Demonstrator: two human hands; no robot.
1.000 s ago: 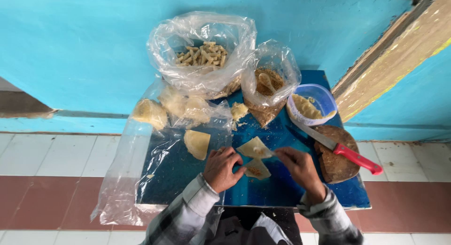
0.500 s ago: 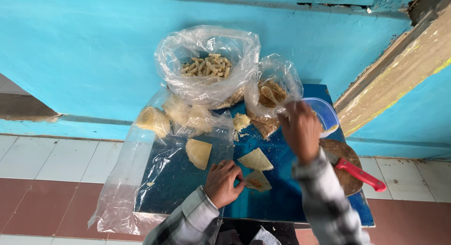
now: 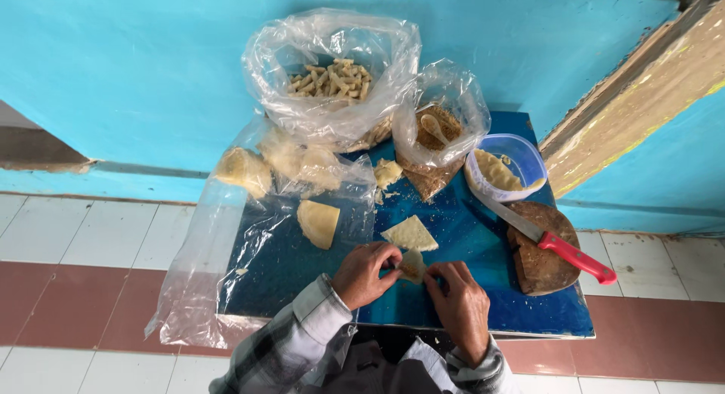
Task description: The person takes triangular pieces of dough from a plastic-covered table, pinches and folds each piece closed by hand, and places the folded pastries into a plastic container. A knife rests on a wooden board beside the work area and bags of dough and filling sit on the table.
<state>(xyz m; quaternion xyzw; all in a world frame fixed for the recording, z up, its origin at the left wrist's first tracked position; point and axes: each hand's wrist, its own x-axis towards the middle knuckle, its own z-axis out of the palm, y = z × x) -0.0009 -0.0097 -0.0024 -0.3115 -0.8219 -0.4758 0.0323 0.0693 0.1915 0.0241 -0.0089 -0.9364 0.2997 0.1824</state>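
The right hand (image 3: 458,303) has come back down from the bags near the top of the frame to the lower centre, where it now meets the left hand (image 3: 366,273) over the blue table (image 3: 468,235). Between them sits a small folded dough piece (image 3: 412,265), just below the middle of the picture; the fingertips of both hands are closed on it, the left from its left edge, the right from its lower right corner. Just above it lies a flat dough triangle (image 3: 408,234), not touched by either hand. Left of that, a half-moon pastry (image 3: 318,222) rests on a clear plastic sheet (image 3: 204,273) that hangs off the table's left edge. At upper centre a big bag (image 3: 332,77) holds pale sticks, and beside it on the right a small bag (image 3: 442,129) holds brown crumbs and a spoon (image 3: 433,126). Further right stands a tub (image 3: 504,166) with yellowish filling. A knife (image 3: 545,237) with a red handle lies across a round wooden board (image 3: 540,250) at the right edge of the table, its blade pointing toward the tub. More pastries (image 3: 243,171) lie bagged at the left.
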